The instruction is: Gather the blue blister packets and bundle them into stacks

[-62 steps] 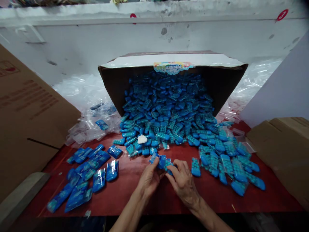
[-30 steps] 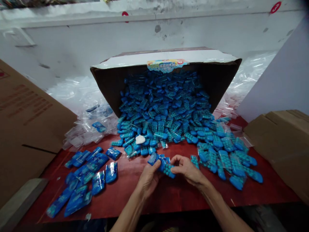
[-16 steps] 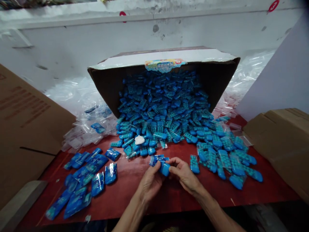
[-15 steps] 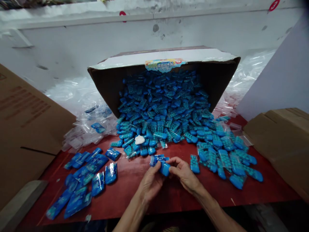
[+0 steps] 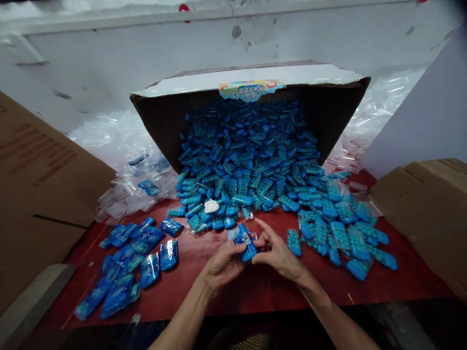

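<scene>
In front of the big white-topped cardboard box (image 5: 310, 73), the left hand (image 5: 224, 265) pinches a small shiny blue plastic pack (image 5: 248, 250). The right hand (image 5: 279, 255) beside it has thumb and pointer apart.

This looks like a workshop. Blue packs (image 5: 248, 163) spill in bulk from a carton (image 5: 310, 74) onto a red counter (image 5: 199, 262).

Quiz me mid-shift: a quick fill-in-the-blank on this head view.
The left hand holds a packet coloured mainly ____.
The tabletop is ____ in colour.
The small lump on the heap is coloured ____.
One container lies to the right hand's ____ side.

Missing words: blue; red; white; right.
</scene>
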Demonstrator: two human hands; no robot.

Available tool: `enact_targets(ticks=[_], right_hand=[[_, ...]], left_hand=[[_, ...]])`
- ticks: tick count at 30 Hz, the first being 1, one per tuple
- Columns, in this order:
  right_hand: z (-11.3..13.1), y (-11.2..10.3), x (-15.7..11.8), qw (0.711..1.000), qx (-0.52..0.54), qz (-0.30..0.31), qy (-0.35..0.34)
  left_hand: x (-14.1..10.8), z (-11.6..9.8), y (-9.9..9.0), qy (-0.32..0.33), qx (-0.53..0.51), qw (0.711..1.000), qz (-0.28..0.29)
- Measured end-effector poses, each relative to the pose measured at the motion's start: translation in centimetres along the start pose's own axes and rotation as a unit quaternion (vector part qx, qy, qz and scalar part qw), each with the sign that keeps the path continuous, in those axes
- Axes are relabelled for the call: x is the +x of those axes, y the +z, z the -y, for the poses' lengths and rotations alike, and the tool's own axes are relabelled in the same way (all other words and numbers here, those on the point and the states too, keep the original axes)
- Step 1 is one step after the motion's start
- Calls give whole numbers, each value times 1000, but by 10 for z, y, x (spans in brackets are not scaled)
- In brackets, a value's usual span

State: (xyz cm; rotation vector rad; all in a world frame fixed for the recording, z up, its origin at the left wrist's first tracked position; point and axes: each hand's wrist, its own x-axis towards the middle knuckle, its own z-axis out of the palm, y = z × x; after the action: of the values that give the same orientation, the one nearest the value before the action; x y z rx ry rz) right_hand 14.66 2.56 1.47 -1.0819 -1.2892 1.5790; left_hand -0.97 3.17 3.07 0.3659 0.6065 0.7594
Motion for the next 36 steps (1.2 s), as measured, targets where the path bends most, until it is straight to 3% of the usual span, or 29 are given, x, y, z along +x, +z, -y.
enact_targets(ticks=[7, 13, 20, 25, 31, 36], right_hand=[[-7, -1, 0, 994, -94, -40, -29], [-7, -2, 0, 994, -104, -15, -34], [-30, 1, -2, 960, -228, -102, -123], [-44, 5, -3, 953, -222, -145, -143], [-35, 1, -1, 982, -147, -76, -88], [-35, -1, -2, 989, -126, -36, -73]], left_hand=[[3, 8, -5, 7, -2, 1000, 12], [1, 13, -5, 4, 4, 1000, 8], [6, 23, 3, 17, -31, 993, -115], [6, 29, 9, 73, -27, 990, -119], [-3, 29, 6, 58, -43, 995, -67], [-6, 33, 1, 48, -60, 994, -72]])
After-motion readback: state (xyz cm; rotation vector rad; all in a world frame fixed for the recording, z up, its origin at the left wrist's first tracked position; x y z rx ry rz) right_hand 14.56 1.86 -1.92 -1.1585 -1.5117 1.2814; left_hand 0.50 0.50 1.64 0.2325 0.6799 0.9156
